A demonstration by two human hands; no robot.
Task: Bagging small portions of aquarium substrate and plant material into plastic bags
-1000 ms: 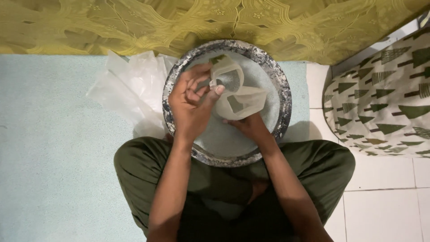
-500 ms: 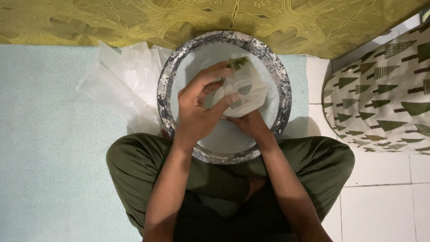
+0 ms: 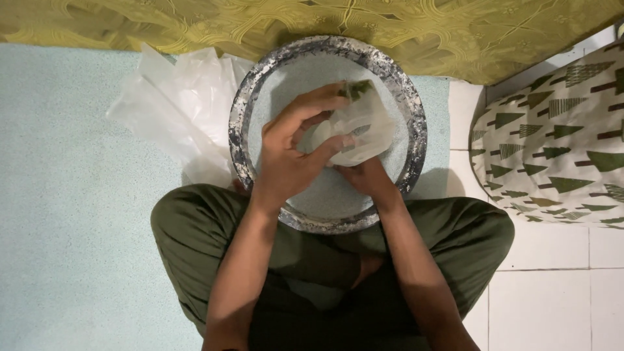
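Observation:
I sit cross-legged on the floor with a round metal tray (image 3: 242,104) in front of my knees. Above the tray, both hands hold a small clear plastic bag (image 3: 364,127) with green leaves showing at its top. My left hand (image 3: 289,153) grips the bag from the left, its fingers curled over it. Beneath and behind the bag is my right hand (image 3: 365,177), mostly hidden, supporting it from below.
Several crumpled clear plastic bags (image 3: 175,107) lie left of the tray on a pale blue mat (image 3: 78,227). A yellow patterned cloth (image 3: 195,23) runs along the far side. A cushion with a green tree print (image 3: 552,143) rests on white tiles (image 3: 552,292) at right.
The small bag has been gathered and folded tighter between my hands. My left fingers have closed further over it, and the view has shifted slightly.

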